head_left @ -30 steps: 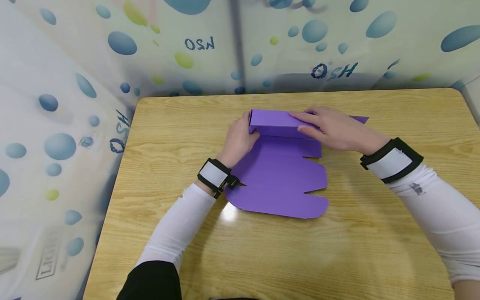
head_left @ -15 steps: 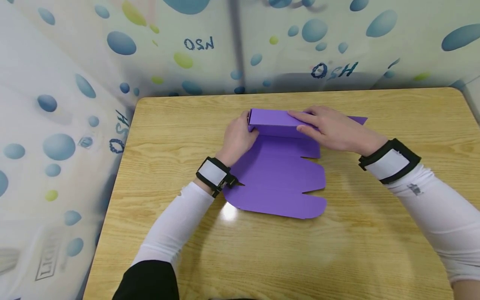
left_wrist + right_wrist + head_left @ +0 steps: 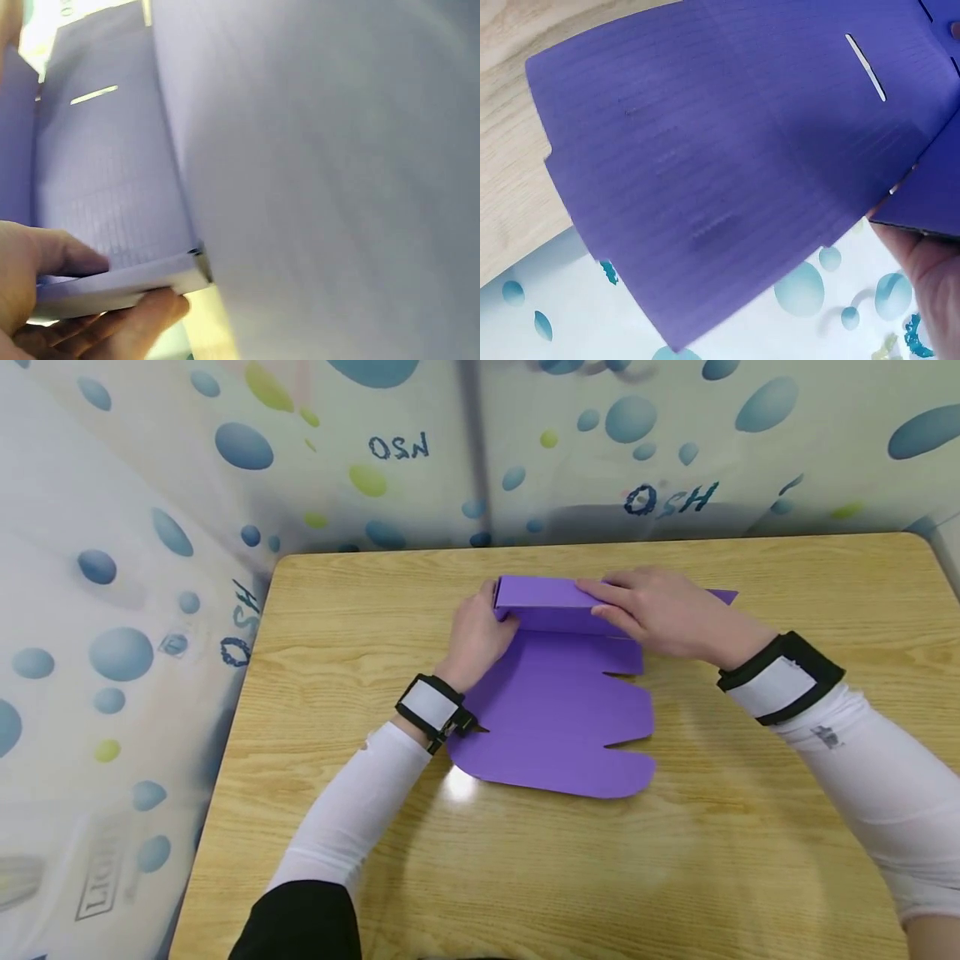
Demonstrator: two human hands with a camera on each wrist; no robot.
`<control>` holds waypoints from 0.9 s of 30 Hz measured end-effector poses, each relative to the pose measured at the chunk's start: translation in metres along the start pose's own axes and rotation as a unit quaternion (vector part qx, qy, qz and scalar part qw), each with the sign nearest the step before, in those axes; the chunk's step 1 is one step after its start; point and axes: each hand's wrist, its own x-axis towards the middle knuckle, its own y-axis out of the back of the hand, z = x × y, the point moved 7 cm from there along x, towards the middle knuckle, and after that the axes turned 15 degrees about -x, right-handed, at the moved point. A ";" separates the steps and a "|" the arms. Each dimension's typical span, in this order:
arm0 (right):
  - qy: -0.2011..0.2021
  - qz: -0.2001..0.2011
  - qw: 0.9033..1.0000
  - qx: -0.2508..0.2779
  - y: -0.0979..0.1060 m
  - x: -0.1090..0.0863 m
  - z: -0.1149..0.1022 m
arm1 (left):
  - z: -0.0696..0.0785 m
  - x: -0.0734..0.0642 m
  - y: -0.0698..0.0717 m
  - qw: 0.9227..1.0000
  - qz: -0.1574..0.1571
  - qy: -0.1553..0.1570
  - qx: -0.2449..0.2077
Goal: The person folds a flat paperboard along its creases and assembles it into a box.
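Observation:
A purple cardboard box point(image 3: 555, 702), partly folded, lies on the table with its notched lid panel spread toward me. Its far side stands up as a folded wall point(image 3: 543, 591). My left hand point(image 3: 477, 635) pinches the left end of that wall. In the left wrist view, the thumb point(image 3: 71, 253) is inside the end wall point(image 3: 124, 286) and the fingers are outside. The right hand point(image 3: 671, 610) rests on the wall's upper face with its fingers fairly straight. In the right wrist view, a slotted side panel point(image 3: 682, 157) sticks out unfolded; cardboard hides the right fingertips.
The wooden table point(image 3: 637, 877) reaches a patterned curtain point(image 3: 540, 468) at the back and left. A black wrist strap with a small camera point(image 3: 463, 722) sits over the lid panel's left edge.

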 end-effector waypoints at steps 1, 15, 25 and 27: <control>-0.001 -0.002 1.000 0.002 0.000 -0.001 -0.001 | 0.000 0.000 0.000 1.000 0.004 -0.004 0.000; -0.019 -0.016 1.000 -0.001 -0.002 -0.006 -0.006 | 0.002 0.001 -0.001 0.998 0.045 -0.019 0.030; -0.019 -0.013 1.000 0.006 -0.004 -0.006 -0.004 | 0.002 0.001 -0.002 0.998 0.041 -0.023 0.041; -0.020 -0.009 1.000 0.007 -0.005 -0.007 -0.003 | 0.002 0.001 -0.002 0.998 0.038 -0.025 0.043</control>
